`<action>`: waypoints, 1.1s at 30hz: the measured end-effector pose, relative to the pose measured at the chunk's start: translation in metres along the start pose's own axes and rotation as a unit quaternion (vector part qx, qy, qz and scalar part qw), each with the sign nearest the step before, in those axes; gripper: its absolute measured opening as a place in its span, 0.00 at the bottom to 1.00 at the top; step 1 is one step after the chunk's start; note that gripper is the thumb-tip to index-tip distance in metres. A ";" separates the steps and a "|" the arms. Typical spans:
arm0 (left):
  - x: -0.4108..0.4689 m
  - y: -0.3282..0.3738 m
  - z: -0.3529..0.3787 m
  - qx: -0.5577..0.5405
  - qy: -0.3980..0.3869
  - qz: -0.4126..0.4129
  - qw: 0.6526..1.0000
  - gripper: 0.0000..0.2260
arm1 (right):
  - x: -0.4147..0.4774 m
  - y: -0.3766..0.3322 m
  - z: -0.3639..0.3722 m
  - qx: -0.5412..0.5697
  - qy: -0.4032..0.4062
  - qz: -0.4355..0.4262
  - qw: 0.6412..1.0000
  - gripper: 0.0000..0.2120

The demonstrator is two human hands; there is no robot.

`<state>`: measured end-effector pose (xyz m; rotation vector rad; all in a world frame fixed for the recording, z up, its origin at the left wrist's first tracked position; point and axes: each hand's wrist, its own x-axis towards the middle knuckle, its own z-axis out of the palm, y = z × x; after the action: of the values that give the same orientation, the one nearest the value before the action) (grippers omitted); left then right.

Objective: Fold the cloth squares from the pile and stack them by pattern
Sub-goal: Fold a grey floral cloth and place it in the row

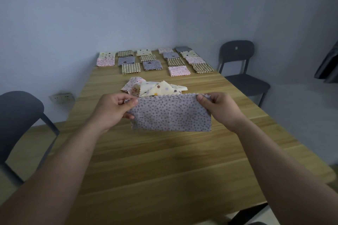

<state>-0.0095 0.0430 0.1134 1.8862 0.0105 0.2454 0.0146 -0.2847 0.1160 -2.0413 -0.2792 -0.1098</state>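
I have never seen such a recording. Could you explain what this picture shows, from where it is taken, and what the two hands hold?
There is no machine: a person works with bare hands. The picture comes from a camera worn on the head, looking forward and down. The left hand and right hand pinch the upper corners of a lilac dotted cloth rectangle over the wooden table. Behind it lies a loose pile of unfolded patterned cloths; farther back, folded cloth stacks.

One head-worn camera looked forward and down along the tabletop (164, 166) toward the far wall (164, 14), with the left hand (111, 109) and right hand (223, 109) near.
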 end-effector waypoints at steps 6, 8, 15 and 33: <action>0.002 -0.010 0.001 -0.012 -0.036 -0.033 0.999 0.04 | 0.003 0.007 -0.003 0.050 -0.054 0.004 0.997 0.06; 0.004 -0.013 -0.002 -0.025 -0.060 -0.052 0.997 0.02 | 0.005 0.011 -0.003 0.071 -0.063 0.022 0.995 0.07; 0.017 -0.020 -0.007 0.059 -0.128 -0.093 0.986 0.06 | 0.016 0.016 0.004 -0.023 -0.086 0.064 0.994 0.09; -0.054 -0.101 0.030 0.304 -0.088 0.155 0.936 0.04 | -0.050 0.082 0.044 -0.197 0.019 -0.104 0.975 0.02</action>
<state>-0.0458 0.0410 0.0005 2.5223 -0.3749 0.3102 -0.0156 -0.2902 0.0147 -2.3948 -0.4771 -0.3572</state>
